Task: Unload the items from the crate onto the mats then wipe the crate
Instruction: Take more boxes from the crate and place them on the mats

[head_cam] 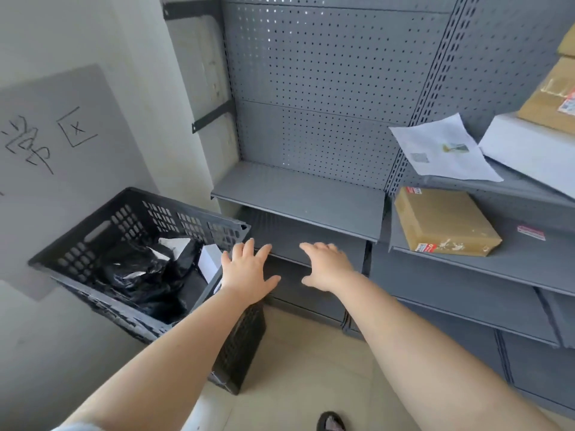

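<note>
Head-worn view, forward and downward

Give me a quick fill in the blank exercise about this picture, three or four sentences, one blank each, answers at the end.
1. The black crate stands to the ____ of the grey shelving.
2. The left hand and right hand are both ____, holding nothing.
3. Inside the crate lie crumpled plastic bags coloured ____.
4. The taped parcel on the right-hand shelf is wrapped in ____ material.

Answers: left; open; black; brown
</note>
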Motion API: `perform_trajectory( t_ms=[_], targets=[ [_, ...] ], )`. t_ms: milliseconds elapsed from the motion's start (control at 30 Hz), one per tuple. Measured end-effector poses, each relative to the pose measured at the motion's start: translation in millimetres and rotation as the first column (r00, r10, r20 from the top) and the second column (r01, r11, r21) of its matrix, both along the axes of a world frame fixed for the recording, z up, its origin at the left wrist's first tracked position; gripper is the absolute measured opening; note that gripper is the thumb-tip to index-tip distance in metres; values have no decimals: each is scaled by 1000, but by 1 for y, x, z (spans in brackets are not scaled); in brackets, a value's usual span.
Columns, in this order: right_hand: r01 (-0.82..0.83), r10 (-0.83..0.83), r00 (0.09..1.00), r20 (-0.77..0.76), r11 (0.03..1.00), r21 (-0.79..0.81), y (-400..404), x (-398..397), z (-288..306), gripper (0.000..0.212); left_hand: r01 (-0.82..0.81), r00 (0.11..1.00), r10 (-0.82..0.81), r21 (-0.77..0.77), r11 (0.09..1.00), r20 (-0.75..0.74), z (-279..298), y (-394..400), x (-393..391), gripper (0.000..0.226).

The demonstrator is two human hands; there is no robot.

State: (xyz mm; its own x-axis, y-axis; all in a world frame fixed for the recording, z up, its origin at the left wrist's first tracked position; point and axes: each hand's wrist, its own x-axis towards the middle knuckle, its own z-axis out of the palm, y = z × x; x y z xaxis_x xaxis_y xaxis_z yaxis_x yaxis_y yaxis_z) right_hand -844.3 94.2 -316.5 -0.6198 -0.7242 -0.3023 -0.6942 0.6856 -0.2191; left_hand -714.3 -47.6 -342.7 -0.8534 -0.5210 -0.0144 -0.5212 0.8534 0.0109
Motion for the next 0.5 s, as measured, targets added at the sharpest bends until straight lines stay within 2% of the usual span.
perform_trajectory(
  t_ms=[100,233,367,500],
  targets=[
    [-73,73,997,-12,997,-30,-45,-44,18,76,-93,995,93,-22,995,-34,9,-33,-27,79],
    [-300,299,954,-34,952,-60,-110,-82,39,78,-272,960,271,-11,962,-78,23,-68,-47,79],
    [-460,460,888,-20,886,-64,-169,-93,40,79,-440,893,439,7,898,-96,28,-90,-50,78],
    [-618,618,786,-3,785,-45,-204,-77,18,74,-594,799,598,73,801,-63,13,-100,-29,78]
  ],
)
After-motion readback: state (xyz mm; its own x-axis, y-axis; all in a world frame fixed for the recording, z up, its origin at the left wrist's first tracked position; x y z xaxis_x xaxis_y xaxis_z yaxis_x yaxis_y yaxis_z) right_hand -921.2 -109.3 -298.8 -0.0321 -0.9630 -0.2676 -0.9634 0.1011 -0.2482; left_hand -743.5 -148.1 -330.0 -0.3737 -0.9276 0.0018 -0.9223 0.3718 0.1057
